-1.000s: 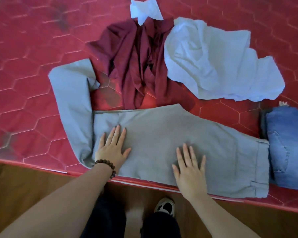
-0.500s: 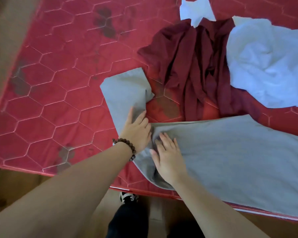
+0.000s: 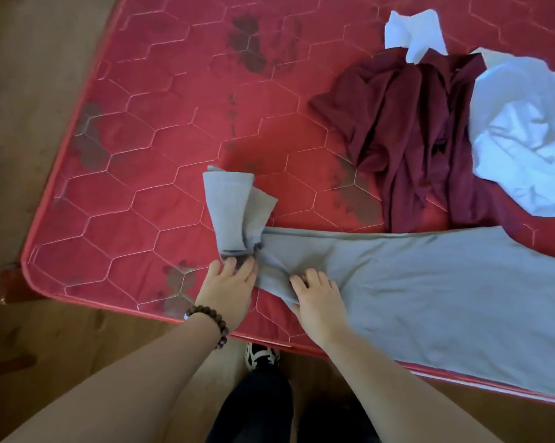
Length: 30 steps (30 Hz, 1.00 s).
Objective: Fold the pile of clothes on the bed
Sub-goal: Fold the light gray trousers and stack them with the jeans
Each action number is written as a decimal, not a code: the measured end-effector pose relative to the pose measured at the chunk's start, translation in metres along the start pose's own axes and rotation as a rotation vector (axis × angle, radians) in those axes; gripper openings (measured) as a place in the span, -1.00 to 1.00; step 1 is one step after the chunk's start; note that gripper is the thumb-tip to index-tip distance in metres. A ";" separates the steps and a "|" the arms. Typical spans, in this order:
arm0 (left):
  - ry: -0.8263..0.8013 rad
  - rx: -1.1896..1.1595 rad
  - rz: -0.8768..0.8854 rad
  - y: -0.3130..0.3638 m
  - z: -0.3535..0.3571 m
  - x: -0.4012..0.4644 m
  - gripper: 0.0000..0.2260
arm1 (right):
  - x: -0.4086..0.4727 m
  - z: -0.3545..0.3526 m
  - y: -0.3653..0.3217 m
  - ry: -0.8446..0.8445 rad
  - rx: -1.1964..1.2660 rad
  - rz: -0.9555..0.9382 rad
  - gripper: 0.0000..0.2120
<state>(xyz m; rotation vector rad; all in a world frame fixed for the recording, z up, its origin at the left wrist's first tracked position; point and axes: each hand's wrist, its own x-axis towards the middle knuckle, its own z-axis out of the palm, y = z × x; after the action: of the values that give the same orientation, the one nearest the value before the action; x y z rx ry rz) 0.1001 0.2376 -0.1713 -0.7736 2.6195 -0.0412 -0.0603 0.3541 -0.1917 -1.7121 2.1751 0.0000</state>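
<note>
Grey trousers (image 3: pixel 429 282) lie flat along the front edge of the red mattress (image 3: pixel 148 174). Their leg end (image 3: pixel 234 209) is bunched and lifted to the left. My left hand (image 3: pixel 229 290), with a bead bracelet on its wrist, grips the cloth at the base of that raised end. Just to the right, my right hand (image 3: pixel 317 298) pinches a fold of the same leg with curled fingers. A crumpled maroon garment (image 3: pixel 407 139) lies behind the trousers. A pale blue-white garment (image 3: pixel 525 139) sits to its right.
A small white cloth (image 3: pixel 413 30) lies at the far edge behind the maroon garment. The mattress corner (image 3: pixel 33 266) is at the left, with wooden floor (image 3: pixel 29 91) beyond it. My shoe (image 3: pixel 261 356) stands on the floor against the mattress front.
Both hands slid left from pressing flat on the trousers to the leg end. The leg end, lying flat before, is now gathered and raised. The view has swung left.
</note>
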 end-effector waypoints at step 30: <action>-0.303 -0.177 -0.085 -0.117 -0.032 0.010 -0.87 | 0.086 -0.052 -0.027 -0.211 0.091 -0.234 -0.55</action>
<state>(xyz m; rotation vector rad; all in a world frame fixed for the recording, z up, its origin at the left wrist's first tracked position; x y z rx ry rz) 0.1397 0.1310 -0.1289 -0.8759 2.3232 0.2666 -0.0663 0.2548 -0.1623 -1.8150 1.7895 0.0191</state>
